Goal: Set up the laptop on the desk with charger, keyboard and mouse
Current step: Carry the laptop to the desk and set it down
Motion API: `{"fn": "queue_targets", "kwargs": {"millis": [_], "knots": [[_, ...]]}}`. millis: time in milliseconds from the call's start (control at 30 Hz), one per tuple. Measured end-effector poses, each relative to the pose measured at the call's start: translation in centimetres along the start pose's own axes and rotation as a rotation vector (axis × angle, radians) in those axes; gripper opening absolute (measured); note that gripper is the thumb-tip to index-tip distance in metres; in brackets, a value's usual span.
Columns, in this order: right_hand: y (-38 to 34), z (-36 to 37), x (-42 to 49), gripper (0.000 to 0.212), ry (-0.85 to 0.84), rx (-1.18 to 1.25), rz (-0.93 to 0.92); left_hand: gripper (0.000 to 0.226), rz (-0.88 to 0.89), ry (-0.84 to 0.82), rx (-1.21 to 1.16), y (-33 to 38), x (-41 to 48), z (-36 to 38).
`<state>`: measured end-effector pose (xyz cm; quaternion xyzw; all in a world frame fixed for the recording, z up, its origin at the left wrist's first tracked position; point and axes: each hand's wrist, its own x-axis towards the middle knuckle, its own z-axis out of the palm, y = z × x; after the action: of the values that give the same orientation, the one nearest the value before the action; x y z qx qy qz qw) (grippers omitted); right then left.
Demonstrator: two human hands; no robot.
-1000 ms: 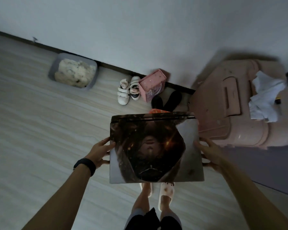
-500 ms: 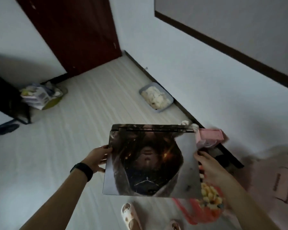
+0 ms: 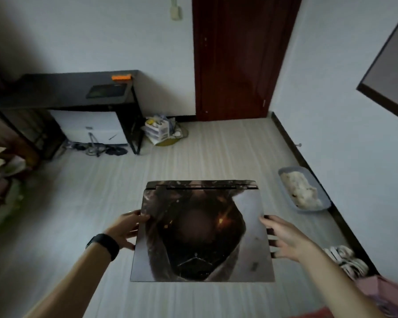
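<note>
The laptop (image 3: 202,232) is a thin, closed rectangle with a glossy lid covered by a dark picture skin, its hinge edge pointing away from the person. It is held level in the air above the pale, striped floor (image 3: 216,152), well apart from the dark flat surface (image 3: 55,92) by the far wall, where a dark rectangular pad (image 3: 106,91) lies. The left hand (image 3: 124,228), with a black wristband (image 3: 104,245), grips the laptop's left edge, thumb on top. The right hand (image 3: 285,237) grasps the right edge, its fingers (image 3: 265,222) spread and tucked beneath. Both forearms reach forward.
</note>
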<state>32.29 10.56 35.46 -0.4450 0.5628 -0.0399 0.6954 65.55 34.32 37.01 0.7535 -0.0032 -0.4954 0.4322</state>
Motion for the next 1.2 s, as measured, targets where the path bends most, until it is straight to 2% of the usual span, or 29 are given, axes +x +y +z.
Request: {"fn": "queue_targets", "kwargs": {"millis": [233, 467, 833, 967, 1200], "knots": [[-7.0, 13.6, 4.1, 0.030, -0.111, -0.157, -0.114, 0.030, 0.002, 0.101, -0.127, 1.5, 2.0, -13.1], [-14.6, 25.1, 11.0, 0.031, -0.209, -0.276, -0.165, 0.043, -0.029, 0.188, -0.267, 3.8, 6.6, -22.5], [-32.6, 46.6, 25.4, 0.037, -0.383, -0.415, -0.205, 0.052, -0.033, 0.373, -0.433, 15.4, 18.5, -38.1], [-38.5, 54.0, 28.6, 0.040, -0.399, -0.460, -0.216, 0.053, -0.044, 0.408, -0.493, 19.4, 22.3, -43.4], [-47.0, 68.9, 36.3, 0.040, -0.365, -0.497, -0.242, 0.061, -0.035, 0.405, -0.501, 26.3, 33.6, -56.7]]}}
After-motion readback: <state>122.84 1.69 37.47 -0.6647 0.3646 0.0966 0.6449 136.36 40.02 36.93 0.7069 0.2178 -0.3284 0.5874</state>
